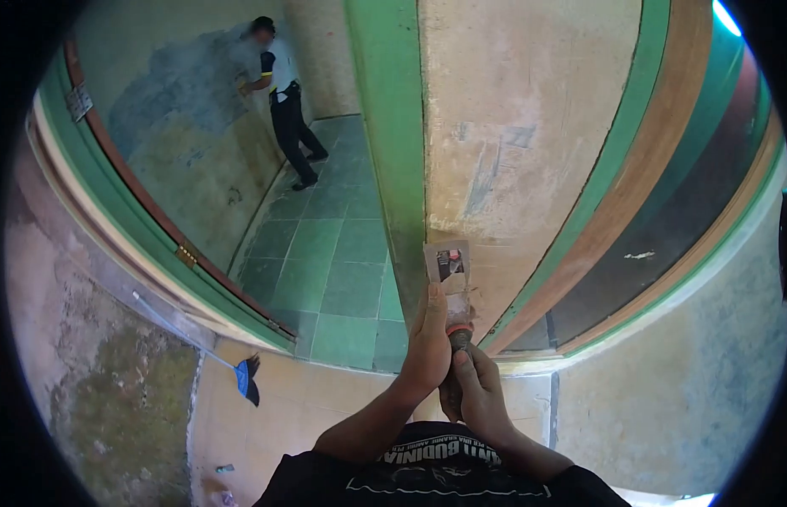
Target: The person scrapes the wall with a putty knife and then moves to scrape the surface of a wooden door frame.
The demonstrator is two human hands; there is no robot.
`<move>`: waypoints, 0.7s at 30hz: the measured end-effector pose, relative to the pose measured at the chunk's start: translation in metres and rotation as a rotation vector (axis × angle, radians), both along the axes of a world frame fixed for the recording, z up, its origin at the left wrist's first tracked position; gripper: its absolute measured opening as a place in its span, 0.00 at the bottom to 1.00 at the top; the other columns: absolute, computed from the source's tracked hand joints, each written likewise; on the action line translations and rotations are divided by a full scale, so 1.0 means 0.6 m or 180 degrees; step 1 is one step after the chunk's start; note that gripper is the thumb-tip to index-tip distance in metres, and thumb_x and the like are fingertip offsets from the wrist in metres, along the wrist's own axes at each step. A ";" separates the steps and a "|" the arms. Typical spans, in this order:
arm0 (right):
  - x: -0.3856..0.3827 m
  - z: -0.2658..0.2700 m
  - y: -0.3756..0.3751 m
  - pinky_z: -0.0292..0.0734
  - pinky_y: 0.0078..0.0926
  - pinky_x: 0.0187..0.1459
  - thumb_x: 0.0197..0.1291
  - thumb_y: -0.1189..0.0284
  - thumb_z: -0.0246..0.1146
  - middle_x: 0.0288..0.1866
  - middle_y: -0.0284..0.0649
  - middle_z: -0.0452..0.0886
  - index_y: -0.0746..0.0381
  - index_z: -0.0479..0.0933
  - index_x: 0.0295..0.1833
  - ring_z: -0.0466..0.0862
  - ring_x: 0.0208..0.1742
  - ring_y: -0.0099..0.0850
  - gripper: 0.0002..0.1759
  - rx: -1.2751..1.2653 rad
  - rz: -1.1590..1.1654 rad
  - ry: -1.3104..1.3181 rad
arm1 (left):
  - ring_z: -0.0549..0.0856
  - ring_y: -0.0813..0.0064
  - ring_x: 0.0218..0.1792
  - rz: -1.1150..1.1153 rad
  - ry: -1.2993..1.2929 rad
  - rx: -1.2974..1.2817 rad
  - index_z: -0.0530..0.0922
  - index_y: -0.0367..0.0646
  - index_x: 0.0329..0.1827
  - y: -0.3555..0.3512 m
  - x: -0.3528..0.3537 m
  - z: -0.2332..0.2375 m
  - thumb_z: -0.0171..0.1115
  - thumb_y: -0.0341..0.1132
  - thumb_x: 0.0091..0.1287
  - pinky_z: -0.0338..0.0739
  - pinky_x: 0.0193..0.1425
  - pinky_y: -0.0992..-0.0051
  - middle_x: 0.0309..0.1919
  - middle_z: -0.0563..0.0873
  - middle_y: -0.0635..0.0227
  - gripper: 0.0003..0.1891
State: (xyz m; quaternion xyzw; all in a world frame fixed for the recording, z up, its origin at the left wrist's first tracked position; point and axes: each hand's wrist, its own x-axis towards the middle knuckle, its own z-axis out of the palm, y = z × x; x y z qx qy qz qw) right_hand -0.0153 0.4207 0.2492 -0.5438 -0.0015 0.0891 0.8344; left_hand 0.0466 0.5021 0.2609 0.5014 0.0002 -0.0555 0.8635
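Observation:
A scraper point(448, 269) with a wide flat blade and a dark handle rests against the worn, cream-coloured wall point(529, 93), just right of a green door frame point(389, 110). Fingers of my left hand point(427, 342) lie along the left side of the blade, with the palm beside the handle. Wrapped round the dark handle lower down is my right hand point(480, 389). Patches of grey and scratched paint show on the wall above the blade.
Through the doorway at the left, another person point(285, 101) stands on green floor tiles point(313, 245), facing a stained wall. A blue broom point(244, 380) leans at the lower left. A dark window panel point(655, 237) with a wooden frame is at the right.

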 end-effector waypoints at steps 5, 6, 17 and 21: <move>-0.008 0.002 -0.025 0.57 0.17 0.12 0.73 0.63 0.47 0.17 0.32 0.68 0.65 0.67 0.42 0.64 0.11 0.19 0.15 -0.0212 0.0405 0.0118 | 0.79 0.80 0.37 0.0573 -0.0050 -0.0022 0.67 0.42 0.59 0.001 -0.017 -0.018 0.36 0.49 0.77 0.75 0.40 0.79 0.39 0.78 0.68 0.21; -0.009 0.006 -0.032 0.58 0.18 0.13 0.73 0.65 0.49 0.16 0.32 0.69 0.66 0.67 0.41 0.66 0.12 0.18 0.13 -0.0415 0.0493 0.0227 | 0.79 0.80 0.37 0.0604 -0.0068 -0.0032 0.67 0.42 0.59 0.003 -0.022 -0.026 0.36 0.49 0.77 0.75 0.40 0.79 0.39 0.78 0.68 0.21; -0.014 -0.020 -0.092 0.61 0.17 0.18 0.72 0.66 0.51 0.21 0.32 0.72 0.67 0.70 0.47 0.68 0.17 0.16 0.13 -0.0594 0.0061 -0.0368 | 0.64 0.84 0.21 0.0784 0.0143 -0.0559 0.62 0.49 0.40 -0.033 -0.096 -0.079 0.38 0.45 0.77 0.58 0.20 0.81 0.29 0.66 0.73 0.12; -0.007 -0.021 -0.108 0.62 0.16 0.21 0.73 0.68 0.48 0.21 0.30 0.70 0.66 0.68 0.50 0.66 0.18 0.16 0.12 -0.0807 -0.0023 -0.0941 | 0.61 0.85 0.18 0.0461 0.0181 -0.0705 0.62 0.49 0.40 -0.048 -0.114 -0.096 0.36 0.50 0.77 0.58 0.20 0.82 0.27 0.65 0.73 0.15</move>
